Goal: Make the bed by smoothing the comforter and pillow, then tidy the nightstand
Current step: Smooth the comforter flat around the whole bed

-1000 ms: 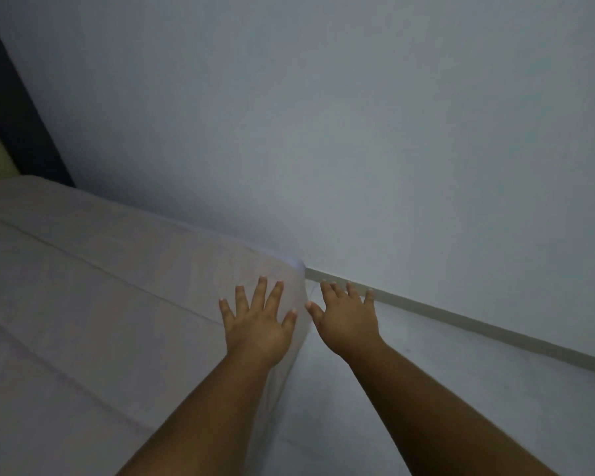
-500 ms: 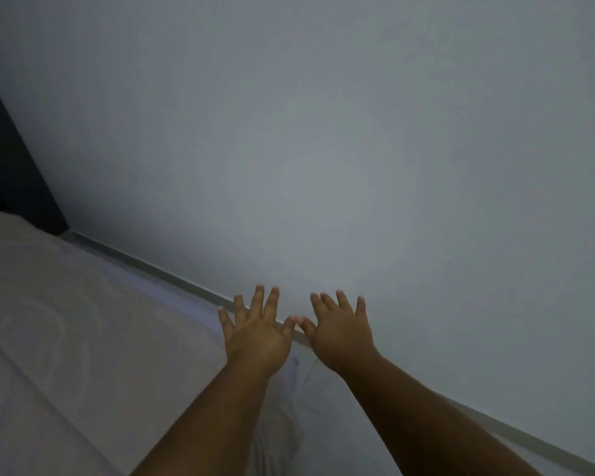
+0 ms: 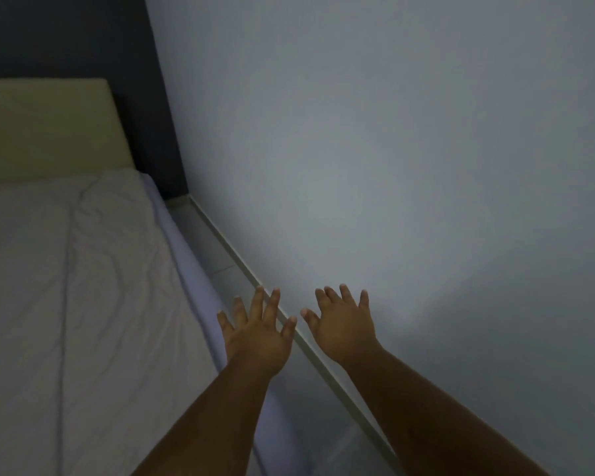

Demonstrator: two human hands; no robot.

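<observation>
Comforter (image 3: 83,304): left, spread over the bed (image 3: 193,269), creased toward the far headboard (image 3: 45,128); judged soft, light and easily rumpled, so best taken along its right edge.
Left hand (image 3: 258,334): over that edge, fingers (image 3: 256,305) spread wide, holding nothing.
Right hand (image 3: 344,324): near the wall (image 3: 392,166), above the floor (image 3: 203,242), fingers wide, empty.

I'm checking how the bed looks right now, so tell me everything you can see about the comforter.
The comforter looks like pale, soft fabric, lying spread flat at the left. It is not smooth: creases and one long fold run along it, thickest near the beige headboard, where it ends. A lilac strip borders its right side. The left hand hovers open over that side; contact is unclear.
</observation>
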